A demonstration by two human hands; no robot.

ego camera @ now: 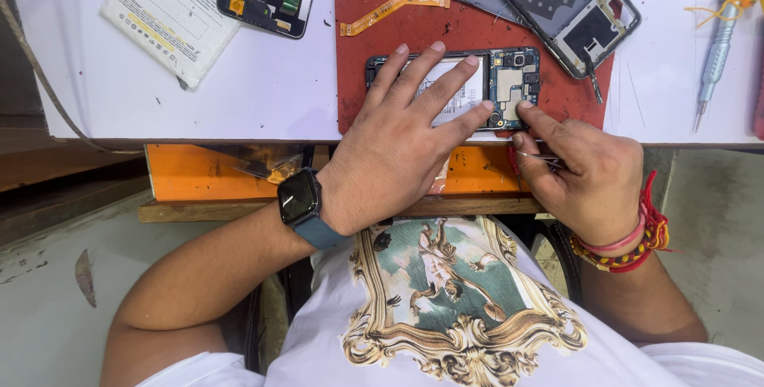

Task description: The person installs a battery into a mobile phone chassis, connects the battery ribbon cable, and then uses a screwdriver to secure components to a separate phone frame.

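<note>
**Surfaces around the hands**

Under the left hand [398,144], the opened phone [454,88] shows matt circuit board and a glossy battery. It lies on a scuffed, matt red rubber mat [469,33]. Beyond the right hand [585,168], a metal screwdriver [716,52] shines on the smooth white tabletop [263,84].

A single view, from a camera worn on the person's head, looks almost straight down and slightly forward. It sits close: the person's own white printed shirt fills the bottom edge, both forearms run up from there, and the left hand [398,136] and right hand [585,172] meet near the middle. The near edge of the white tabletop [239,92] crosses the picture's upper half, with its far part cut off at the top. No second view shares this scene.
</note>
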